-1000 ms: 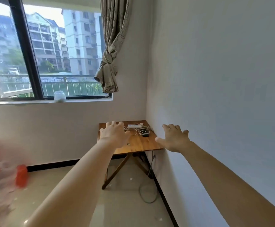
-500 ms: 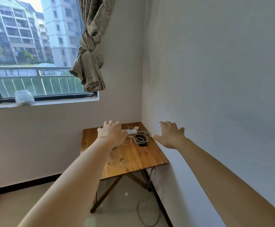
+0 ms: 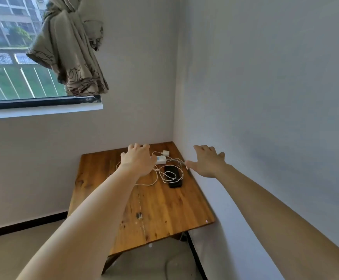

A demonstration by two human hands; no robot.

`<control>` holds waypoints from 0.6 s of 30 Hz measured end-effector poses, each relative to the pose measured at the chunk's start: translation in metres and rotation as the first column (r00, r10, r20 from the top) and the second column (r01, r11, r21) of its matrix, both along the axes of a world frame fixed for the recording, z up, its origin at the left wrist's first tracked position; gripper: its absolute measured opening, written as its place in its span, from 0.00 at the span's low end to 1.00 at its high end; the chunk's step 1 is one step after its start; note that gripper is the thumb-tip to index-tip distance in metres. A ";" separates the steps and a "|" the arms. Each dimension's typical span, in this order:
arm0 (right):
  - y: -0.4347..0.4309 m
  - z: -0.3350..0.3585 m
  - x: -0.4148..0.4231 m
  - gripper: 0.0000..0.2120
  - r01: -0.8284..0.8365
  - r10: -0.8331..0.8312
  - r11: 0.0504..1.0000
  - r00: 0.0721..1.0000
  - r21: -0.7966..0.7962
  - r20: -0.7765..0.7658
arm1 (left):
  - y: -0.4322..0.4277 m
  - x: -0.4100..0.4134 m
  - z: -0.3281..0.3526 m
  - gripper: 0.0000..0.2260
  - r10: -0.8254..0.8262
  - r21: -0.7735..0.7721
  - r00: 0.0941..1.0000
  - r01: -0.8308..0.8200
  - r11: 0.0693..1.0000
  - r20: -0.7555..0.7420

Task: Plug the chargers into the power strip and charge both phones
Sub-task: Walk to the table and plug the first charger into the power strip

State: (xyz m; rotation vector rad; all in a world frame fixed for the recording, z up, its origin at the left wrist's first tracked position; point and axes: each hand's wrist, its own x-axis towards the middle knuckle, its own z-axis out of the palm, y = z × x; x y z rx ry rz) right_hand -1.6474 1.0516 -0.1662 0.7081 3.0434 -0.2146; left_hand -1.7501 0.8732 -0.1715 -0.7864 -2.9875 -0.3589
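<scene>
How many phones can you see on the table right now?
1. A black phone lies face up at the far right of the wooden table, under loops of white cable. A second phone may be hidden behind the left hand.

Head view: wooden table [image 3: 164, 207] set in a room corner. At its far right corner lie a white power strip [image 3: 161, 159], white charger [image 3: 166, 152], looped white cables [image 3: 171, 175] and a black phone [image 3: 172, 176]. Left hand [image 3: 137, 161] and right hand [image 3: 207, 163] are outstretched, fingers spread, empty.
</scene>
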 end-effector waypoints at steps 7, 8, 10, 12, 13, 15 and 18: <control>0.066 -0.039 -0.113 0.33 -0.042 0.042 0.999 0.995 -0.006 0.085 | 0.064 -0.102 -0.045 0.22 0.055 0.034 0.997 -0.057 0.998 0.053; 0.073 -0.048 -0.128 0.33 -0.053 0.055 0.998 0.993 -0.015 0.101 | 0.070 -0.118 -0.054 0.22 0.068 0.030 0.996 -0.070 0.997 0.065; 0.085 -0.066 -0.159 0.32 -0.069 0.073 0.997 0.989 -0.035 0.130 | 0.080 -0.147 -0.073 0.21 0.091 0.024 0.991 -0.093 0.995 0.095; 0.095 -0.084 -0.187 0.31 -0.070 0.078 0.996 0.985 -0.058 0.154 | 0.088 -0.176 -0.091 0.21 0.100 0.011 0.988 -0.101 0.995 0.115; 0.100 -0.092 -0.202 0.31 -0.069 0.080 0.995 0.983 -0.070 0.164 | 0.092 -0.191 -0.100 0.21 0.098 0.005 0.988 -0.100 0.995 0.119; 0.108 -0.110 -0.230 0.31 -0.059 0.075 0.994 0.981 -0.089 0.182 | 0.100 -0.219 -0.118 0.21 0.101 -0.003 0.987 -0.101 0.995 0.128; 0.119 -0.141 -0.273 0.31 -0.036 0.060 0.992 0.976 -0.118 0.211 | 0.110 -0.261 -0.149 0.22 0.089 -0.001 0.983 -0.090 0.996 0.161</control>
